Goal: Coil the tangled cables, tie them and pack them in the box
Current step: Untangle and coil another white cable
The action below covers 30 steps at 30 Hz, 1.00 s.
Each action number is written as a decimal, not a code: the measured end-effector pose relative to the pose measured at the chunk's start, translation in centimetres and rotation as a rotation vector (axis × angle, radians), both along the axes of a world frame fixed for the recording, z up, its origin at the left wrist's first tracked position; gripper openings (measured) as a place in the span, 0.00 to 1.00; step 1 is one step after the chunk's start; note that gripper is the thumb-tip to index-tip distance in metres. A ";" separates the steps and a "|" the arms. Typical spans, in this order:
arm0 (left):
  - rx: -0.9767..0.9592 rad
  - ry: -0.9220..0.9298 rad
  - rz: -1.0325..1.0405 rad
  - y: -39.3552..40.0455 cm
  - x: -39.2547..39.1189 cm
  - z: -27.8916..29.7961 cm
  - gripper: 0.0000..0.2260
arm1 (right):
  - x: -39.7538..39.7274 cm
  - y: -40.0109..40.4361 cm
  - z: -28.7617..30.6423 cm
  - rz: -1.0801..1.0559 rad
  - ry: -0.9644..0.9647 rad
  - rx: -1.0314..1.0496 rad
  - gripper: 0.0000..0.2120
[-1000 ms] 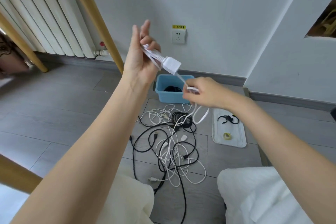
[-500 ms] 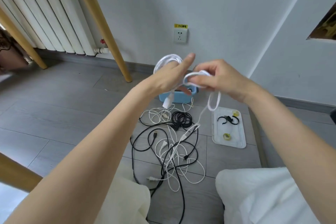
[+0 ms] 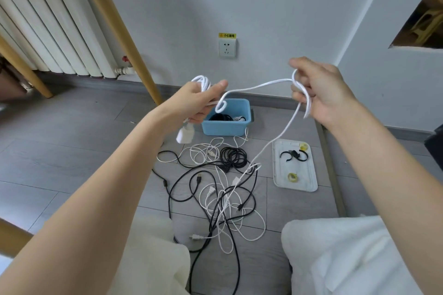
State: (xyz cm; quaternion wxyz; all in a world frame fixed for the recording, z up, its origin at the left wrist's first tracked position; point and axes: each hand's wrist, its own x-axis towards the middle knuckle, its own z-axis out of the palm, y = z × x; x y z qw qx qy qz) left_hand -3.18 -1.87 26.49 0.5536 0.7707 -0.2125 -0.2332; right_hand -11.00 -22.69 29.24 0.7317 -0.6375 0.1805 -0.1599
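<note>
**A:** Head view: what do the hands hold?

**B:** The left hand (image 3: 199, 100) clutches a few loops of white cable (image 3: 261, 85), its white plug (image 3: 184, 135) dangling below the fist. The right hand (image 3: 318, 93) has its fingers curled round the same cable, which runs between the two hands and drops to the tangled cables (image 3: 223, 189) on the grey floor.

**A:** And the containers?

**B:** A blue box (image 3: 226, 124) stands by the wall, just beyond the tangle, holding a coiled black cable (image 3: 219, 117) and some white cable beside it. To the right lies a white tray (image 3: 309, 184) with black hook-shaped ties (image 3: 291, 154) and small yellow rolls (image 3: 292, 177).

**A:** Anything else on the floor?

**B:** One black coil (image 3: 233, 157), bundled, near the box.
</note>
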 end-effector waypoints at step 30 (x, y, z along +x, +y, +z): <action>-0.069 0.427 -0.512 0.1 -2.4 0.4 0.20 | 1.9 1.5 -1.1 0.153 -0.038 -0.190 0.13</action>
